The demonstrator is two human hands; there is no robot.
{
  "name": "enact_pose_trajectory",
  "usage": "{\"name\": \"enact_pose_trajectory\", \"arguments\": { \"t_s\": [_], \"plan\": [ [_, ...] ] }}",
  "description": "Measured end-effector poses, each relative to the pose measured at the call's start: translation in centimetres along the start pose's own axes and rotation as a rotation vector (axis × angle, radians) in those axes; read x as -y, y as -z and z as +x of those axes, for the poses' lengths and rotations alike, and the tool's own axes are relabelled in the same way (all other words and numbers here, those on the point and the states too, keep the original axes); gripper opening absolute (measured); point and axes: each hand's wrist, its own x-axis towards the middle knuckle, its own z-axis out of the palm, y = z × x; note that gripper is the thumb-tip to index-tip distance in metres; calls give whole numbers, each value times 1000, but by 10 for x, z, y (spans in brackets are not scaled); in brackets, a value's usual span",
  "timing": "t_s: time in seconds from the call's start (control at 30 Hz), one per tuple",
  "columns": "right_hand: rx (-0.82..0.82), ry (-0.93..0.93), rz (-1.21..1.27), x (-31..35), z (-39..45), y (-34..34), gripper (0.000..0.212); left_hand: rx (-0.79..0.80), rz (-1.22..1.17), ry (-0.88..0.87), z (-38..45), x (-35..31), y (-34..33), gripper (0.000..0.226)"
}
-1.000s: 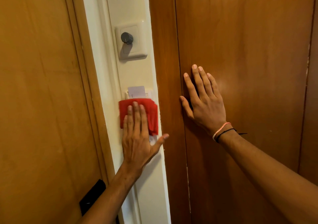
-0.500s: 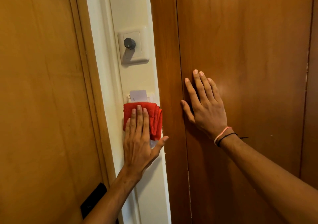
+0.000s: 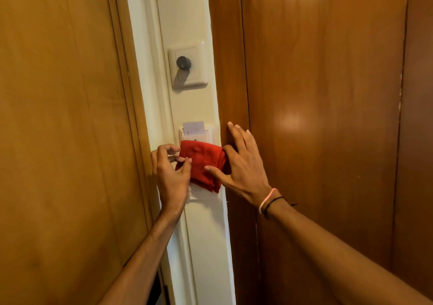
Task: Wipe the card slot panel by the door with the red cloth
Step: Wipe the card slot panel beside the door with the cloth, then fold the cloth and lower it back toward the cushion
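Both hands have shifted: the right hand (image 3: 243,166) has left the wooden door (image 3: 328,117) and now presses thumb and fingers on the red cloth (image 3: 202,164), while the left hand (image 3: 169,173), fingers curled, pinches the cloth's left edge. That cloth covers the card slot panel (image 3: 209,131), below the protruding key card (image 3: 193,127) and dimmer knob (image 3: 183,62).

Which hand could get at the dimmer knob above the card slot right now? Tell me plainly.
Probably the left hand: it sits below the knob with bare wall between. The right hand looks able too.
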Motion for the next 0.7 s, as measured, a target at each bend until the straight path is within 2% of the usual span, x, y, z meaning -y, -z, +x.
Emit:
{"name": "enact_pose_trajectory", "arguments": {
  "t_s": [0.13, 0.27, 0.4, 0.5, 0.7],
  "plan": [
    [-48, -58, 170, 0, -11, 13, 43, 86, -31, 10, -6, -7, 0, 49],
    [-110, -140, 399, -25, -36, 46, 28, 194, -17, -62, -22, -24, -11, 66],
    [-62, -273, 550, -56, -75, 76, 22, 443, -72, -54, -51, -37, -39, 47],
    [-10, -394, 588, -79, -111, 88, 26, 649, -181, 2, -90, -36, -61, 41],
    [141, -671, 632, -113, -190, 90, 28, 816, -224, 225, -180, -13, -86, 40]
  ]
}}
